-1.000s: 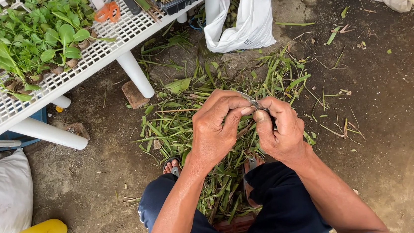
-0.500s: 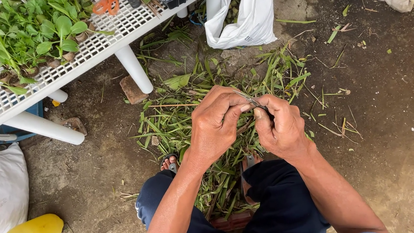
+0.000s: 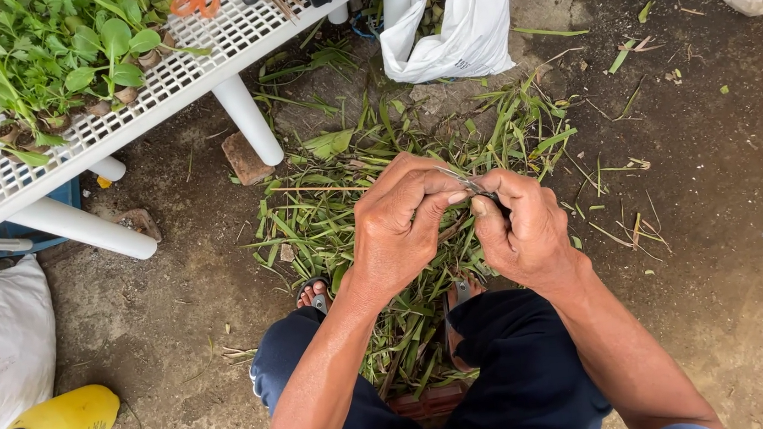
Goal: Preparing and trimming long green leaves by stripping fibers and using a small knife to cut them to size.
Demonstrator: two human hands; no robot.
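While curled together, both hands [image 3: 465, 225] pinch a thin strip [image 3: 469, 185].

Single head view, looking steeply down, close over left hand [image 3: 401, 231], right hand [image 3: 525, 229], ground.

Both forearms are reaching forward from the bottom of the view and converging above the knees. The left hand [image 3: 401, 231] is curling into a loose fist, knuckles up, thumb pressing toward the fingertips. The right hand [image 3: 525, 229] is facing it, fingers bent inward (thumb tip meeting the left's), so the two hands are touching at the fingertips.
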